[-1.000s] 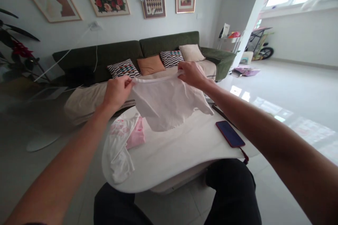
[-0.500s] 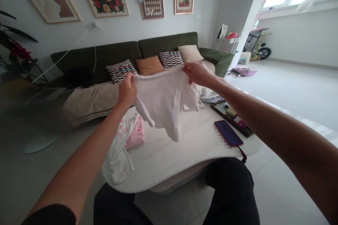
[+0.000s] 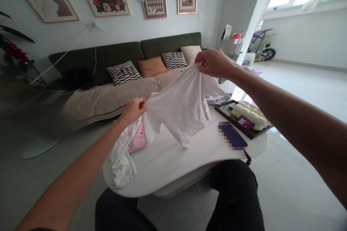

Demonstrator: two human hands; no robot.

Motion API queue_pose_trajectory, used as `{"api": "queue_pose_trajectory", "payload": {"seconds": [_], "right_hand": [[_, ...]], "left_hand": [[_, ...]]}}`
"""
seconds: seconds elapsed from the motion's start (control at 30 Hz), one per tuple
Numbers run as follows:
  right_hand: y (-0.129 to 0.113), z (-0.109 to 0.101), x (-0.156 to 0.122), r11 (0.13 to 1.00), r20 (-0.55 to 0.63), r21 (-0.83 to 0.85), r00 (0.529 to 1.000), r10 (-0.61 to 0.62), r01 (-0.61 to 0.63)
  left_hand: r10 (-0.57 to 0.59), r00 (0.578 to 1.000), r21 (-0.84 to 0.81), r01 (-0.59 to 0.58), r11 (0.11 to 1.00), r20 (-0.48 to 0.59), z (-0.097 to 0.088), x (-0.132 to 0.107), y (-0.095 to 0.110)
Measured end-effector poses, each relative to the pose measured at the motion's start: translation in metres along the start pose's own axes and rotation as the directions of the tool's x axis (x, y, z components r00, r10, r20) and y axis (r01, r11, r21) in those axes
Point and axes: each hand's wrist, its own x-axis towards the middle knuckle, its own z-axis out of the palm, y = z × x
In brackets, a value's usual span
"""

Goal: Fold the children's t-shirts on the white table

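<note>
A small white T-shirt (image 3: 181, 104) hangs stretched between my two hands over the white table (image 3: 168, 173). My left hand (image 3: 134, 110) pinches its left side, lower than the other hand. My right hand (image 3: 213, 63) is closed on the upper right part and lifts it higher, so the cloth slants down to the left. The shirt's lower edge droops close to the tabletop; whether it touches I cannot tell. Left of it on the table lie a pink folded garment (image 3: 137, 140) and a crumpled white garment (image 3: 123, 164) with a pale pink print.
A phone (image 3: 233, 136) lies on the table's right side, beside a dark tray (image 3: 252, 135) with a puffy cream-coloured item (image 3: 251, 114). A plastic package (image 3: 218, 99) is behind the shirt. Beyond the table stands a green sofa (image 3: 170, 41) with several cushions. My knees are against the table's near side.
My right hand has risen and moved right with its part of the shirt, while my left hand has dropped. The shirt has gone from level to slanted and spread wider.
</note>
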Motion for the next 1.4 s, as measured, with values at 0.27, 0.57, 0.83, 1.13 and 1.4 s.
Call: {"api": "queue_pose_trajectory", "payload": {"seconds": [0.27, 0.57, 0.83, 1.13, 1.4], "right_hand": [[0.012, -0.007, -0.01, 0.985, 0.077, 0.035, 0.983, 0.167, -0.17], [0.035, 0.003, -0.017, 0.976, -0.04, 0.039, 0.975, 0.218, -0.216], [0.033, -0.007, -0.018, 0.992, 0.047, -0.029, 0.992, 0.121, -0.12], [0.03, 0.007, -0.033, 0.967, 0.07, -0.036, 0.965, 0.253, -0.251], [0.047, -0.017, -0.06, 0.953, 0.096, 0.017, 0.95, 0.298, -0.301]], "left_hand": [[-0.112, 0.908, 0.001, 0.122, 0.992, -0.403, -0.023, 0.022, 0.018], [-0.044, 0.99, -0.187, 0.018, 0.982, -0.134, -0.055, 0.013, 0.011], [-0.013, 0.994, -0.043, 0.008, 0.999, -0.112, -0.056, 0.012, 0.005], [-0.001, 0.951, 0.111, 0.037, 0.993, -0.308, -0.052, 0.011, 0.019], [-0.089, 0.99, -0.146, 0.073, 0.987, -0.106, -0.049, -0.029, 0.037]]}}
